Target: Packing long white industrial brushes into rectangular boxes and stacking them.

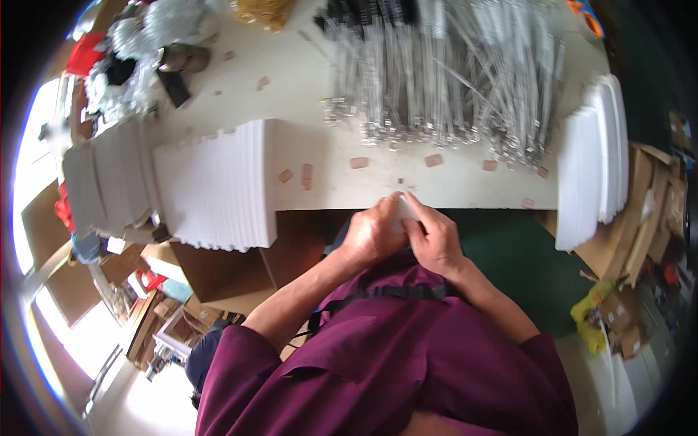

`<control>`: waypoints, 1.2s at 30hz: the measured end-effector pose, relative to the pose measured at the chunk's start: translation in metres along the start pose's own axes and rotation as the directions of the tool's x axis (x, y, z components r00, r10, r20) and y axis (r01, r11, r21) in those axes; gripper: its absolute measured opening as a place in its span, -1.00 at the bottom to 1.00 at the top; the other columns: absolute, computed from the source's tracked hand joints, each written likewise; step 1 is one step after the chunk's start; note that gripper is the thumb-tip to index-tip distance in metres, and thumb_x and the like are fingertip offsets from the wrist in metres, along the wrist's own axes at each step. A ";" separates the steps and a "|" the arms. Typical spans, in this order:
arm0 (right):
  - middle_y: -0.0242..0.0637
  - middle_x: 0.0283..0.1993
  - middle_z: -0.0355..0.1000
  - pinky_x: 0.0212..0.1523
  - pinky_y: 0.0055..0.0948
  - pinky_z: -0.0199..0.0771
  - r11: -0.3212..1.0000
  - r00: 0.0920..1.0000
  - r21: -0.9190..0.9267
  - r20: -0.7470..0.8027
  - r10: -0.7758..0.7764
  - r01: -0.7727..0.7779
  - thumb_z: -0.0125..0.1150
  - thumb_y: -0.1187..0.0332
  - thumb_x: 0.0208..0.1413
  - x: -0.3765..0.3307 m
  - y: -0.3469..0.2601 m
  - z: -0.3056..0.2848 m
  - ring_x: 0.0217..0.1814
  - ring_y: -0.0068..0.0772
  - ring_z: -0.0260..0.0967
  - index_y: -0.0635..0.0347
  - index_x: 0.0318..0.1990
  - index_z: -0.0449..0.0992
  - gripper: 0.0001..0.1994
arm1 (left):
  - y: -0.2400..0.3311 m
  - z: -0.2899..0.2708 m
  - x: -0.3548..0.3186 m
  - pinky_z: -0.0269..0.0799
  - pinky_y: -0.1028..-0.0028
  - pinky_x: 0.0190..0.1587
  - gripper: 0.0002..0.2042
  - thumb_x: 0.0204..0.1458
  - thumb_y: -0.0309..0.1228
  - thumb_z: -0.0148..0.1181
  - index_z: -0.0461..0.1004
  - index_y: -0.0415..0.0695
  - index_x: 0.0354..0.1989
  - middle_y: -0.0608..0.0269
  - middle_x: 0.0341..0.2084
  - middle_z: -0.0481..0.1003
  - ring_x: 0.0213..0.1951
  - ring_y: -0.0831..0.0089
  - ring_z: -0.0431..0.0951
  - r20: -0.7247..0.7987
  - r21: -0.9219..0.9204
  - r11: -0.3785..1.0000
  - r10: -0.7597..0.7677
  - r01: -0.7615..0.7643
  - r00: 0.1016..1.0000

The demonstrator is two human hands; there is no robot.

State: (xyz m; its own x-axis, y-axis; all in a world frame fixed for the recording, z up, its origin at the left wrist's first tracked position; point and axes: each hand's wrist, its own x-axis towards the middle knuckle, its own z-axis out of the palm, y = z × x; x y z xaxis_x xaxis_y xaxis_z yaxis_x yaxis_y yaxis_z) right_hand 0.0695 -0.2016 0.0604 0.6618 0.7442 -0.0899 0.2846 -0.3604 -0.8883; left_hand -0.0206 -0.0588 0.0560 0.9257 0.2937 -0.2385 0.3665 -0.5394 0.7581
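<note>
At the near edge of the white table, my two hands meet in front of my body. My left hand point(372, 231) and my right hand point(436, 238) are closed around a small white piece point(405, 211). Only part of it shows between the fingers, so its exact kind is unclear. Just beyond the fingertips, a tiny dark bit point(400, 181) lies on the tabletop point(407, 192). Farther back rests a large heap of long thin clear and silvery rods point(443, 80), their shiny ends pointing toward me.
Stacked white slabs point(218, 189) stand at the left table edge, and more white slabs point(592, 160) at the right. Clear plastic bags point(156, 29) and a metal cup point(183, 58) are back left. Below left sits an open cardboard box point(225, 272). Orange-handled scissors point(592, 22) lie far right.
</note>
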 end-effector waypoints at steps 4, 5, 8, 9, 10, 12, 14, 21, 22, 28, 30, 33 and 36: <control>0.11 -0.13 0.57 -0.14 -0.16 0.58 0.999 0.998 0.004 0.050 0.045 -0.045 0.21 0.45 0.24 -0.003 0.002 -0.002 -0.12 0.11 0.59 0.35 0.26 0.42 -0.56 | -0.002 0.004 -0.001 0.62 0.09 -0.28 -0.49 -0.07 -0.40 0.36 0.41 -0.32 0.08 -0.20 -0.28 0.59 -0.29 -0.13 0.66 0.015 -0.014 1.000 -0.012 0.012 1.000; 0.12 -0.12 0.57 -0.13 -0.19 0.58 0.995 0.995 0.059 0.057 0.080 -0.084 0.22 0.45 0.25 -0.003 0.003 0.000 -0.11 0.07 0.60 0.33 0.27 0.43 -0.57 | -0.002 0.003 -0.001 0.62 0.08 -0.27 -0.48 -0.07 -0.40 0.34 0.41 -0.33 0.09 -0.22 -0.27 0.59 -0.28 -0.13 0.65 0.021 -0.017 1.000 -0.023 0.024 1.000; 0.06 -0.10 0.60 -0.10 -0.29 0.59 0.974 0.987 0.168 0.075 0.143 -0.154 0.22 0.42 0.29 0.000 0.007 0.007 -0.09 -0.18 0.63 0.32 0.26 0.45 -0.59 | 0.002 -0.008 -0.003 0.60 0.09 -0.19 -0.50 -0.03 -0.34 0.37 0.43 -0.30 0.09 -0.22 -0.25 0.59 -0.22 -0.10 0.66 0.018 -0.067 0.993 -0.098 0.099 0.995; -0.02 -0.10 0.61 -0.12 -0.33 0.59 0.940 0.971 0.244 0.081 0.226 -0.239 0.22 0.41 0.30 0.001 0.011 0.011 -0.12 -0.31 0.60 0.34 0.25 0.46 -0.60 | 0.002 -0.017 -0.002 0.60 0.09 -0.19 -0.50 -0.03 -0.34 0.37 0.43 -0.30 0.09 -0.22 -0.25 0.59 -0.22 -0.10 0.66 0.003 -0.058 0.992 -0.109 0.109 0.994; -0.10 -0.10 0.62 -0.13 -0.37 0.59 0.893 0.947 0.315 0.094 0.307 -0.321 0.21 0.40 0.31 0.003 0.014 0.013 -0.15 -0.44 0.57 0.35 0.24 0.46 -0.61 | 0.002 -0.027 0.000 0.58 0.11 -0.15 -0.51 -0.01 -0.31 0.37 0.44 -0.30 0.06 -0.21 -0.26 0.59 -0.19 -0.09 0.65 0.077 -0.075 0.988 -0.128 0.133 0.989; -0.31 -0.09 0.57 -0.21 -0.57 0.54 0.764 0.902 0.490 0.137 0.409 -0.420 0.19 0.38 0.34 0.010 0.016 0.007 -0.26 -0.64 0.43 0.38 0.25 0.45 -0.61 | -0.004 -0.044 -0.002 0.57 0.13 -0.12 -0.53 0.01 -0.28 0.38 0.46 -0.30 0.04 -0.21 -0.27 0.59 -0.16 -0.09 0.65 0.144 -0.088 0.983 -0.149 0.162 0.978; -0.30 -0.06 0.56 -0.23 -0.59 0.54 0.781 0.912 0.476 0.150 0.382 -0.405 0.17 0.39 0.35 0.016 0.018 0.002 -0.24 -0.64 0.44 0.37 0.25 0.45 -0.61 | -0.016 -0.061 -0.010 0.52 0.14 -0.09 -0.58 0.05 -0.24 0.37 0.50 -0.29 -0.03 -0.18 -0.29 0.60 -0.15 -0.09 0.63 0.380 -0.093 0.948 -0.248 0.304 0.891; -0.23 -0.13 0.59 -0.25 -0.55 0.56 0.769 0.900 0.475 0.148 0.410 -0.428 0.18 0.31 0.36 0.020 0.038 0.016 -0.25 -0.58 0.49 0.37 0.13 0.52 -0.67 | -0.059 -0.090 -0.037 0.50 0.02 -0.23 -0.74 0.09 -0.32 0.31 0.48 -0.25 -0.18 -0.21 -0.41 0.56 -0.27 -0.21 0.61 -0.052 0.041 0.902 -0.428 0.430 0.902; -0.23 -0.16 0.59 -0.27 -0.55 0.56 0.752 0.881 0.463 0.185 0.436 -0.469 0.19 0.30 0.36 0.018 0.044 0.017 -0.27 -0.57 0.49 0.37 0.09 0.54 -0.69 | -0.068 -0.097 -0.036 0.49 -0.01 -0.24 -0.75 0.10 -0.33 0.30 0.46 -0.24 -0.18 -0.22 -0.42 0.56 -0.29 -0.25 0.60 -0.122 0.081 0.899 -0.420 0.430 0.899; -0.26 -0.23 0.59 -0.31 -0.56 0.54 0.733 0.842 0.416 0.233 0.486 -0.538 0.21 0.25 0.36 0.009 0.056 0.020 -0.35 -0.58 0.49 0.36 -0.04 0.58 -0.71 | -0.108 -0.124 -0.016 0.53 0.01 -0.19 -0.74 0.12 -0.33 0.26 0.46 -0.19 -0.10 -0.14 -0.29 0.57 -0.22 -0.14 0.62 -0.312 0.408 0.777 -0.375 0.480 0.873; -0.26 -0.24 0.59 -0.31 -0.57 0.54 0.731 0.843 0.420 0.238 0.483 -0.538 0.21 0.25 0.36 0.009 0.056 0.021 -0.36 -0.58 0.49 0.36 -0.05 0.58 -0.71 | -0.123 -0.132 -0.011 0.55 0.02 -0.19 -0.73 0.12 -0.32 0.26 0.46 -0.19 -0.08 -0.11 -0.27 0.58 -0.22 -0.10 0.63 -0.323 0.523 0.687 -0.389 0.505 0.863; -0.27 -0.25 0.59 -0.33 -0.58 0.53 0.721 0.824 0.399 0.269 0.499 -0.567 0.21 0.25 0.36 0.009 0.055 0.026 -0.36 -0.59 0.49 0.36 -0.06 0.58 -0.72 | -0.141 -0.139 -0.016 0.56 0.04 -0.15 -0.72 0.10 -0.33 0.24 0.45 -0.18 -0.06 -0.04 -0.26 0.59 -0.21 -0.03 0.65 -0.343 0.560 0.659 -0.368 0.503 0.864; -0.26 -0.26 0.60 -0.34 -0.59 0.52 0.721 0.820 0.391 0.267 0.507 -0.573 0.20 0.28 0.36 0.006 0.063 0.027 -0.37 -0.60 0.49 0.37 -0.06 0.57 -0.73 | -0.149 -0.131 -0.017 0.56 0.03 -0.14 -0.72 0.08 -0.34 0.20 0.45 -0.17 -0.06 -0.05 -0.26 0.59 -0.21 -0.04 0.65 -0.372 0.529 0.649 -0.401 0.547 0.837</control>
State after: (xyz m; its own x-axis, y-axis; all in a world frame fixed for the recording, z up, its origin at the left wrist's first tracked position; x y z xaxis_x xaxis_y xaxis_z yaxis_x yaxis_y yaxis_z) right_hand 0.0730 -0.2047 -0.0086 0.5019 0.5772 -0.6441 -0.4448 -0.4664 -0.7646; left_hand -0.1037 0.1199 0.0268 0.5925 0.7561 -0.2779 0.7936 -0.6071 0.0401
